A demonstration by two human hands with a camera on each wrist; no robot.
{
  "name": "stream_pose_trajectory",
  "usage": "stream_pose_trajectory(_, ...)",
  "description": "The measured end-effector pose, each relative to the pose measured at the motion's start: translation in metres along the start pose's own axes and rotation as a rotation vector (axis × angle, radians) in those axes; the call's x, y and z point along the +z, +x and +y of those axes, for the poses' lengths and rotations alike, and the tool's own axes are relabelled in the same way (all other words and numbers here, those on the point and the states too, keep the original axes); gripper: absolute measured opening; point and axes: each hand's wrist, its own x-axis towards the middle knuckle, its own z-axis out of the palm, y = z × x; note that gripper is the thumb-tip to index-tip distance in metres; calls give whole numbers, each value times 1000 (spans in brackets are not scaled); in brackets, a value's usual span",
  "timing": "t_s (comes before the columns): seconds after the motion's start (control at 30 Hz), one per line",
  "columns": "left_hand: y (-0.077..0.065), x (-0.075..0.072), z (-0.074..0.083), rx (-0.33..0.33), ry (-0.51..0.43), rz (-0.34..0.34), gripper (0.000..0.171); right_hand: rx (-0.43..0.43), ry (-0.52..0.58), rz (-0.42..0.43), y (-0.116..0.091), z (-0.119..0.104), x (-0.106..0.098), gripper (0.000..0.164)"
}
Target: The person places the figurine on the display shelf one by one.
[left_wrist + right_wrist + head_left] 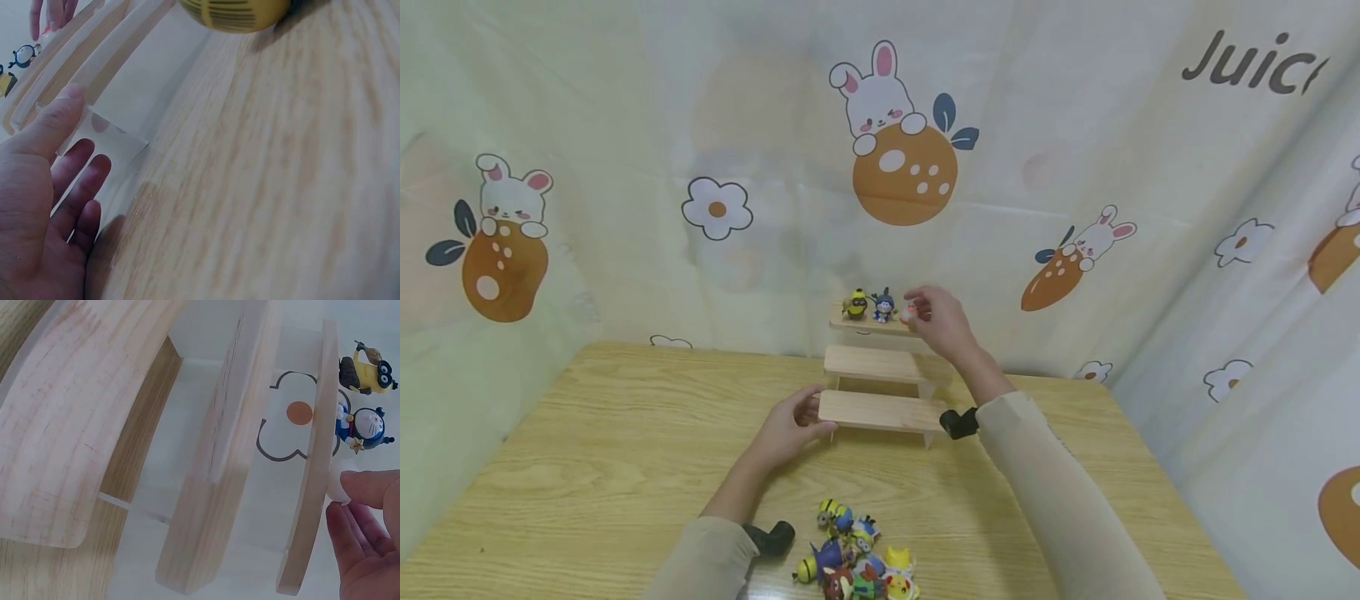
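Note:
A three-step wooden display stand (880,410) with clear legs stands on the table. My left hand (788,427) holds the left end of its lowest step; in the left wrist view the thumb lies on the board's edge and the fingers are by the clear leg (112,134). At the right of the top step, my right hand (943,321) pinches a small white figurine (337,482), mostly hidden by the fingers, its base right at the board. Left of it on that step are a blue cat figurine (365,425) and a yellow Minion figurine (369,375) with goggles.
Several figurines lie in a pile at the table's (625,467) near edge, among them a purple-and-yellow one (823,558) and a yellow one (898,583). A curtain (760,125) printed with rabbits and fruit hangs close behind the stand.

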Motion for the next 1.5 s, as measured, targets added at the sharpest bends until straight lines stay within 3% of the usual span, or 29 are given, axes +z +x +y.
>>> stream_pose_trajectory(0.17, -1, 3, 3, -5, -17, 3, 68, -12, 1, 5, -1, 2, 1, 34)
stream_pose_trajectory(0.43, -14, 0, 31, 10, -18, -37, 66, -38, -3, 17, -4, 6, -1, 32)
stream_pose_trajectory(0.6, -8, 5, 17, 11, -25, -20, 66, -26, 3, 31, -6, 7, -6, 38)
stream_pose_trajectory(0.73, -1, 10, 1, 22, -15, -9, 67, -41, 12, 132, -15, 8, -14, 43)
stream_pose_trajectory(0.9, 2, 11, -1, 27, -16, -23, 69, -96, 73, 287, -43, 9, -18, 34)
stream_pose_trajectory(1.0, 1, 9, 2, 21, -12, -20, 68, -125, 123, 294, -66, 7, -13, 27)
stream_pose_trajectory(1.1, 0, 7, 4, 17, -6, -16, 67, -150, 167, 222, -89, 1, -2, 22)
stream_pose_trajectory(1.23, -1, 2, 3, 5, 4, -8, 67, -167, 198, 48, -116, -8, 19, 18)
stream_pose_trajectory(1.33, -1, -1, 2, 7, 4, -8, 67, -189, 175, -134, -133, -14, 37, 18)
stream_pose_trajectory(1.5, -4, -2, 6, 25, 8, -22, 69, -220, 138, -528, -153, -22, 63, 27)
